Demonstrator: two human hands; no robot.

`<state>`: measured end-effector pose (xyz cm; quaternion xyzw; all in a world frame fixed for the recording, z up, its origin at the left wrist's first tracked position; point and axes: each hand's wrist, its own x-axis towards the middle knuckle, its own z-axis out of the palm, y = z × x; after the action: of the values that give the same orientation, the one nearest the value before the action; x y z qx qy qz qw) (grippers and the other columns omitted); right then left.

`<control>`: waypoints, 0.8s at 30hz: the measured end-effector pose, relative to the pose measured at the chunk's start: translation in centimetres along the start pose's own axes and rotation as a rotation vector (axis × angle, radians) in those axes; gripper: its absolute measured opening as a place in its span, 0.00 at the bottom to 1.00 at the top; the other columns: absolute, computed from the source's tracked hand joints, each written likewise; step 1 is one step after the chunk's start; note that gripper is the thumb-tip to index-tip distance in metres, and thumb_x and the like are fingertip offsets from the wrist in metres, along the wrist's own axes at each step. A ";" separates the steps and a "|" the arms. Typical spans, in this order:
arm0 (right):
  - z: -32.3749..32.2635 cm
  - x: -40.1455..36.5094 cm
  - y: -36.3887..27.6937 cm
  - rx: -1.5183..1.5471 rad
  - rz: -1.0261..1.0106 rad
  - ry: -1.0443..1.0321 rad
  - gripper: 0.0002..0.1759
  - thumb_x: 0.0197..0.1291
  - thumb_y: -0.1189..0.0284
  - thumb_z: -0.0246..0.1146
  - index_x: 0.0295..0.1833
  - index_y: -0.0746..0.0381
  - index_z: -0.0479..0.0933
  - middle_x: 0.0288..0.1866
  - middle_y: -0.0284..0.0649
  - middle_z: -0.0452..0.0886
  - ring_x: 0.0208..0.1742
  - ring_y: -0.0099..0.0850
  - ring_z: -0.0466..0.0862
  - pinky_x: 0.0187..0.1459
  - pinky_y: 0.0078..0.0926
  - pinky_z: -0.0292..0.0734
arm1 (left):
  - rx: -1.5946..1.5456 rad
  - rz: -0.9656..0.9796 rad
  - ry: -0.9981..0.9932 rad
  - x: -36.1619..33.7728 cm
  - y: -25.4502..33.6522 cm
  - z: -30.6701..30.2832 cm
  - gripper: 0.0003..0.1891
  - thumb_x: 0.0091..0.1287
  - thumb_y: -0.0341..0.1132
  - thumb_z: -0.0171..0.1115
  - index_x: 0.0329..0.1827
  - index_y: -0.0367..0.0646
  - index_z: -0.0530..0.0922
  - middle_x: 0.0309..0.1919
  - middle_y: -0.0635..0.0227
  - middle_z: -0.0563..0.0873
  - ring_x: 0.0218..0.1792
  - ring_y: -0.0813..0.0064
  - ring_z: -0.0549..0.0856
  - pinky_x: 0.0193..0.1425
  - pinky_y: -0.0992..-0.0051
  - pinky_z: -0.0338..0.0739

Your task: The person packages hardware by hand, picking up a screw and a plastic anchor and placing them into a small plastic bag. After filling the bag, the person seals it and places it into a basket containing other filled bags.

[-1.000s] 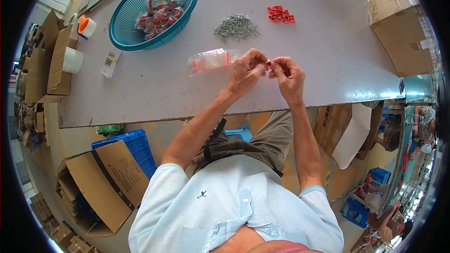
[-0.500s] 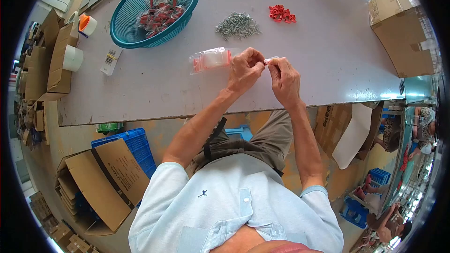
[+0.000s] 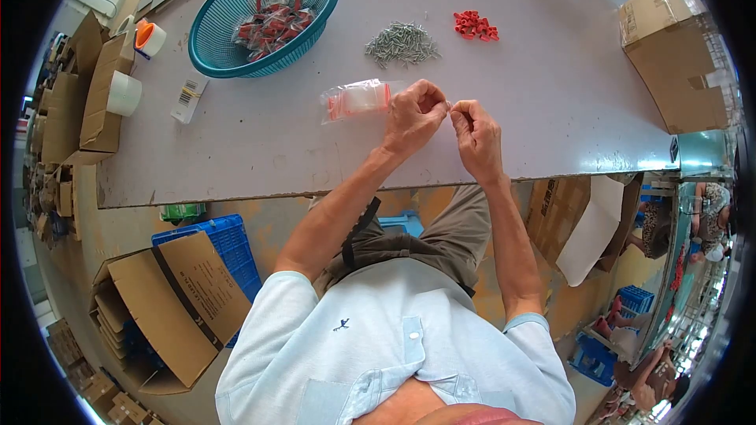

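Observation:
My left hand (image 3: 415,118) and my right hand (image 3: 478,138) are close together above the table, each with its fingers pinched. Between the fingertips shows a small clear plastic bag (image 3: 449,105), mostly hidden by the fingers. Beside my left hand lies a stack of clear bags with red edges (image 3: 358,101). A pile of grey screws (image 3: 401,44) lies beyond my hands, with small red parts (image 3: 475,26) to its right. At the upper left, a teal basket (image 3: 206,46) holds bagged red parts (image 3: 273,27).
Tape rolls (image 3: 124,94) and a labelled white packet (image 3: 187,101) are at the table's left. A cardboard box (image 3: 673,55) stands at the right edge. Below the table are a blue crate (image 3: 236,248) and an open carton (image 3: 177,299). Other people sit at far right.
The small bag between my fingertips shows less than before. My right hand has shifted slightly, and the view has moved a little.

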<state>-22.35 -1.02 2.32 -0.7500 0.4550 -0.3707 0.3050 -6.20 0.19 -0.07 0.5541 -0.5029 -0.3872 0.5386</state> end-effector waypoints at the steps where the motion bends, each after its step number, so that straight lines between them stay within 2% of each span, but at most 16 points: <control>1: 0.2 -0.1 -0.1 -0.033 -0.063 0.003 0.05 0.76 0.74 0.65 0.48 0.65 0.80 0.37 0.44 0.86 0.33 0.36 0.85 0.37 0.34 0.80 | 0.079 0.016 0.005 -0.1 0.1 -0.1 0.08 0.69 0.27 0.72 0.48 0.36 0.84 0.38 0.67 0.91 0.34 0.83 0.89 0.38 0.77 0.86; 2: 0.3 -0.2 -0.1 -0.066 -0.124 0.005 0.04 0.76 0.75 0.65 0.48 0.65 0.80 0.37 0.44 0.86 0.33 0.36 0.85 0.37 0.34 0.80 | 0.079 0.015 0.005 -0.2 0.1 -0.2 0.08 0.69 0.27 0.72 0.48 0.36 0.84 0.38 0.67 0.91 0.34 0.83 0.89 0.38 0.77 0.86; 4: 0.3 -0.3 0.1 -0.048 -0.131 -0.008 0.04 0.76 0.75 0.64 0.48 0.65 0.80 0.38 0.44 0.86 0.34 0.36 0.85 0.38 0.34 0.80 | 0.250 0.148 0.070 -0.3 0.3 -0.2 0.10 0.69 0.28 0.73 0.50 0.37 0.85 0.42 0.65 0.91 0.35 0.80 0.90 0.39 0.76 0.86; 5: 0.3 -0.3 0.2 -0.030 -0.140 -0.022 0.04 0.76 0.75 0.64 0.48 0.65 0.80 0.38 0.44 0.86 0.34 0.36 0.85 0.38 0.34 0.80 | 0.250 0.148 0.071 -0.3 0.3 -0.1 0.10 0.69 0.28 0.73 0.50 0.37 0.85 0.42 0.65 0.91 0.35 0.80 0.90 0.39 0.76 0.86; 7: 0.2 -0.1 0.2 -0.030 -0.114 0.017 0.04 0.76 0.75 0.64 0.48 0.65 0.80 0.38 0.44 0.86 0.33 0.35 0.84 0.37 0.33 0.80 | -0.111 0.022 0.075 -0.1 0.4 0.0 0.10 0.69 0.28 0.72 0.52 0.37 0.86 0.46 0.65 0.91 0.37 0.79 0.90 0.41 0.76 0.86; 8: 0.0 -0.1 0.2 -0.030 -0.086 0.057 0.04 0.76 0.75 0.64 0.48 0.65 0.80 0.38 0.43 0.86 0.33 0.34 0.84 0.37 0.32 0.80 | -0.111 0.021 0.075 0.0 0.3 -0.2 0.10 0.69 0.28 0.72 0.52 0.37 0.86 0.46 0.65 0.91 0.37 0.79 0.90 0.41 0.76 0.86; 10: -0.2 -0.1 0.7 0.010 -0.030 0.048 0.04 0.76 0.75 0.64 0.48 0.65 0.80 0.37 0.43 0.86 0.33 0.32 0.83 0.37 0.31 0.79 | -0.187 -0.100 -0.050 0.1 0.1 -0.6 0.10 0.70 0.28 0.71 0.53 0.37 0.86 0.43 0.66 0.91 0.37 0.79 0.90 0.43 0.77 0.86; 14: -0.4 -0.2 0.9 0.059 0.047 0.061 0.06 0.76 0.73 0.66 0.49 0.65 0.81 0.37 0.41 0.85 0.32 0.28 0.81 0.35 0.28 0.78 | -0.231 -0.070 -0.070 0.2 -0.3 -0.4 0.09 0.72 0.27 0.69 0.53 0.37 0.86 0.39 0.68 0.91 0.37 0.81 0.90 0.42 0.78 0.86; 16: -0.2 -0.2 1.1 0.044 0.031 0.078 0.06 0.76 0.72 0.66 0.49 0.65 0.81 0.37 0.41 0.85 0.32 0.28 0.81 0.35 0.28 0.78 | -0.117 -0.029 -0.042 0.1 -0.3 -0.4 0.08 0.72 0.26 0.69 0.51 0.37 0.86 0.36 0.68 0.91 0.37 0.82 0.89 0.42 0.79 0.85; 24: -0.1 -0.3 1.1 0.012 -0.023 0.075 0.05 0.76 0.73 0.66 0.49 0.65 0.82 0.40 0.42 0.86 0.33 0.29 0.83 0.35 0.29 0.79 | -0.113 -0.031 -0.039 0.1 -0.1 -0.3 0.06 0.71 0.26 0.69 0.47 0.35 0.86 0.35 0.68 0.91 0.35 0.82 0.89 0.40 0.79 0.85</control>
<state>-22.98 -1.19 1.45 -0.7389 0.4555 -0.4046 0.2878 -5.91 0.10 -0.15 0.5228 -0.4823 -0.4339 0.5529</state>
